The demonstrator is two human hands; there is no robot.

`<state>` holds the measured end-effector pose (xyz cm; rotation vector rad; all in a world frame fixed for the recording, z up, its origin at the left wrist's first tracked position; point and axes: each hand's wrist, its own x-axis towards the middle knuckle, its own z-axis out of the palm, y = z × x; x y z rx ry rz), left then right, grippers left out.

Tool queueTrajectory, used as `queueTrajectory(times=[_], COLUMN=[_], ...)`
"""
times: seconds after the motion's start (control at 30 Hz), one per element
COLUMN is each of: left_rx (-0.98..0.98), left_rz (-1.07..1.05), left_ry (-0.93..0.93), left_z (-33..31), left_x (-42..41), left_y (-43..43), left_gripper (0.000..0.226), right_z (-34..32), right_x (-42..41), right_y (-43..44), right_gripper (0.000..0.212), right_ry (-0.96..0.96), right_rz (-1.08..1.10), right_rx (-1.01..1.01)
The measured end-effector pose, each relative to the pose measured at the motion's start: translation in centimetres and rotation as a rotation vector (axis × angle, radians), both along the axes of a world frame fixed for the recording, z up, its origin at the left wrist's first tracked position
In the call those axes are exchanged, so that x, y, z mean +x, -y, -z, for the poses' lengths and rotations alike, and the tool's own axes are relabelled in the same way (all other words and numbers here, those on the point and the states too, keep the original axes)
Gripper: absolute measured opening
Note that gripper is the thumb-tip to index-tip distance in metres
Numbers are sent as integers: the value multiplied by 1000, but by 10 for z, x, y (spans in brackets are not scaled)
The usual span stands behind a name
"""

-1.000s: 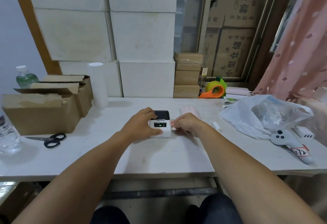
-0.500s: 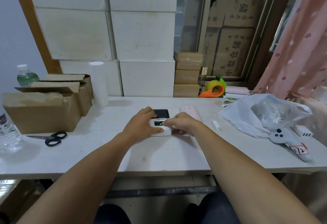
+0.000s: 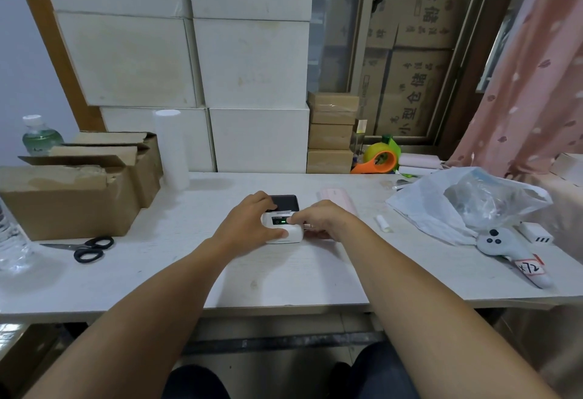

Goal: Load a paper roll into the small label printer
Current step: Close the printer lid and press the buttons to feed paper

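The left hand (image 3: 249,225) is clamped round the small white printer (image 3: 285,223) mid-table (image 3: 284,272), steadying it. The right hand (image 3: 318,220) rests a fingertip on its lit front panel, fingers curled. No paper roll shows; it looks like button-pressing, and the lid probably needs opening next.

Scissors (image 3: 90,249) lie before cardboard boxes (image 3: 69,197); a plastic bag (image 3: 448,203) sits far right
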<state>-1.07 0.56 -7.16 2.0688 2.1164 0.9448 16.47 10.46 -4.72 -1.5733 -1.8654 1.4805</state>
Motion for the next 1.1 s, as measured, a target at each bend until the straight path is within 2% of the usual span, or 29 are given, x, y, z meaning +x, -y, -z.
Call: queueTrajectory(times=[0.2,0.47,0.6,0.73,0.83,0.97,1.1], left_rx=[4,-7,1,-64,-121,-162,-184], left_rz=[-5,-20,-55,-98,-128,-146,-143], left_ry=[7,-29,-1,22,21,56,66], left_z=[-1,-2,-5,-9,-9,-4,0], left_x=[2,2,-2,-9,-15,-20,-14], left_y=[1,4,5,9,16,25,28], left_gripper=[66,65,67,63,63,57,41], right_z=[2,2,5,6,10,11,18], right_x=[0,1,1,3,4,6,7], right_y=[-1,-3,-8,-5,-7,-7,-8], right_gripper=[69,68,76,58,54,44,51], right_ry=[13,46,63,74,90,87,91], right_rz=[31,23,5,13,2,-22,-34], right_rx=[7,11,19,55,86,119,150])
